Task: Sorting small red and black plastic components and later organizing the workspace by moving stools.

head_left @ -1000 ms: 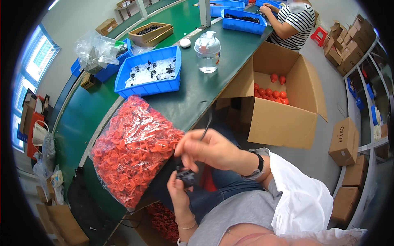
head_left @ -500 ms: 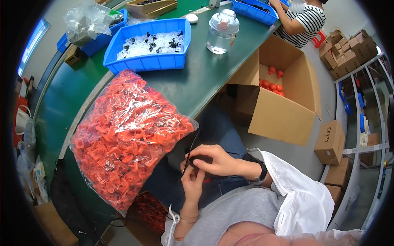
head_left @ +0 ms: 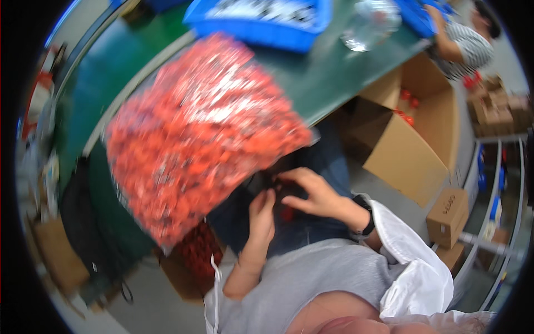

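Both my hands are close together above my lap, beside the lower right edge of a large clear bag of orange-red plastic parts (head_left: pixel 206 128). My left hand (head_left: pixel 262 217) has its thumb and fingers pressed together; what they pinch, if anything, is lost in blur and shadow. Just to its right, my right hand (head_left: pixel 314 192) reaches leftward with thumb and forefinger apart and a dark gap between them. Something dark lies around the fingertips, too smeared to name. The bag lies on the green table (head_left: pixel 328 83) and overhangs its near edge.
A blue bin (head_left: pixel 261 28) of white and black small parts stands behind the bag, with a clear water bottle (head_left: pixel 370 25) beside it. An open carton (head_left: pixel 409 161) with red parts stands at right. Another person (head_left: pixel 464 47) works beyond. Red pieces (head_left: pixel 197 250) fill a box below.
The view has shifted and blurred, so the bag and table sit higher and farther right. My right thumb and fingers have spread from the dark thing they were around; my hands are slightly farther apart.
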### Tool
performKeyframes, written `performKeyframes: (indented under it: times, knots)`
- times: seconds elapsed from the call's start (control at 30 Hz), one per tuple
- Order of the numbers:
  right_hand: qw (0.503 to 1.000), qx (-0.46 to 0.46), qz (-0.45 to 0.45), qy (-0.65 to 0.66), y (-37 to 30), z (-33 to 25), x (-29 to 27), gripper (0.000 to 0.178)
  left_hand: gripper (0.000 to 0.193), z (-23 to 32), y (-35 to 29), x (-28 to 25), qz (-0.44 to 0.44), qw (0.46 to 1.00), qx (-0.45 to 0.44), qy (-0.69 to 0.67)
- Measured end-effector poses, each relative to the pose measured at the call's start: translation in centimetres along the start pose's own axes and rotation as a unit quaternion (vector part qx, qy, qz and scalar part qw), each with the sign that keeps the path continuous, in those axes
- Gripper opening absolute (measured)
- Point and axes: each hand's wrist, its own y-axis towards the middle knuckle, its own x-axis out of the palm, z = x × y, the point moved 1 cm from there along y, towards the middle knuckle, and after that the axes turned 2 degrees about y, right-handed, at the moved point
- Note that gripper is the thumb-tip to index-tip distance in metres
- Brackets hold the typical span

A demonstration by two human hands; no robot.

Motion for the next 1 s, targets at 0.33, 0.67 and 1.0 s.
performKeyframes:
  times: [0.33, 0.67, 1.0]
  knots:
    - [0.954, 0.216, 0.042, 0.204, -0.7, 0.9, 4.6, 0.043, 0.032, 2.0, -0.6, 0.1, -0.048, 0.990, 0.070, 0.110]
    - [0.839, 0.370, -0.087, 0.389, -0.3, 1.9, 3.5, 0.027, 0.019, 4.6, -2.4, -2.0, 0.078, 0.854, 0.281, 0.431]
    - [0.433, 0.536, -0.024, 0.724, -1.3, 4.1, 5.4, 0.041, 0.003, -1.3, -4.5, -1.0, 0.015, 0.807, 0.251, 0.534]
